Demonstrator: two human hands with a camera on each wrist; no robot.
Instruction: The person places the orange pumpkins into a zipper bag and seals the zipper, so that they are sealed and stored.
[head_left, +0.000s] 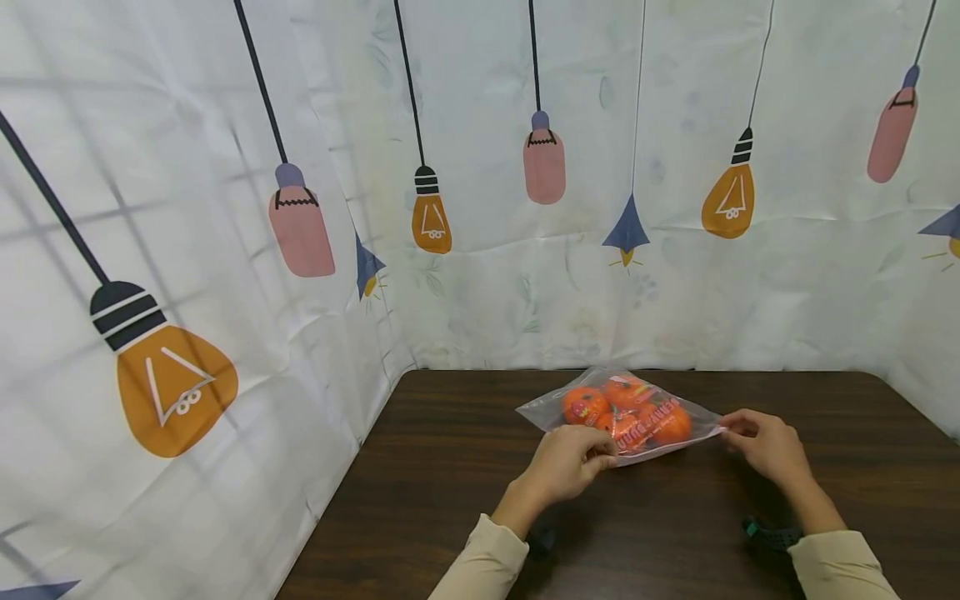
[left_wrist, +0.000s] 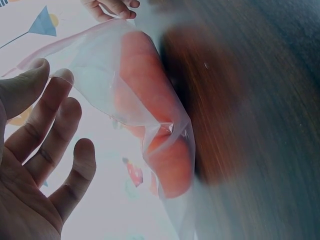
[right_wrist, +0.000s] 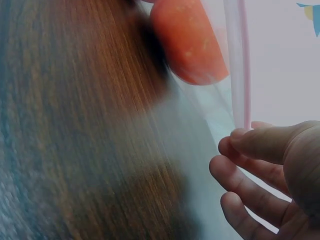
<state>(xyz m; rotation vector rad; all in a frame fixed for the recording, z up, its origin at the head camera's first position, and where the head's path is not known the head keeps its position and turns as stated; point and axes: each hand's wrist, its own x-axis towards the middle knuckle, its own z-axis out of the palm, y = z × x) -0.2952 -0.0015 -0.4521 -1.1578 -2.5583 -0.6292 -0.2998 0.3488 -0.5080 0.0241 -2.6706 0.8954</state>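
Note:
A clear plastic zip bag (head_left: 546,410) with red lettering lies on the table, several orange tangerines (head_left: 586,406) inside it. My left hand (head_left: 566,462) pinches the bag's near edge between thumb and index finger, left of its middle. At the near right corner, my right hand (head_left: 772,450) pinches the same edge with thumb and index finger. A pink strip (right_wrist: 245,65) runs along that edge in the right wrist view, up to the fingertips. The other fingers of the left hand (left_wrist: 47,145) are spread loosely in the left wrist view.
The dark wooden table (head_left: 442,475) extends around the bag. Behind it and at the left hangs a white curtain (head_left: 480,308) printed with lamps and bulbs. A dark strap (head_left: 776,535) sits at the right wrist.

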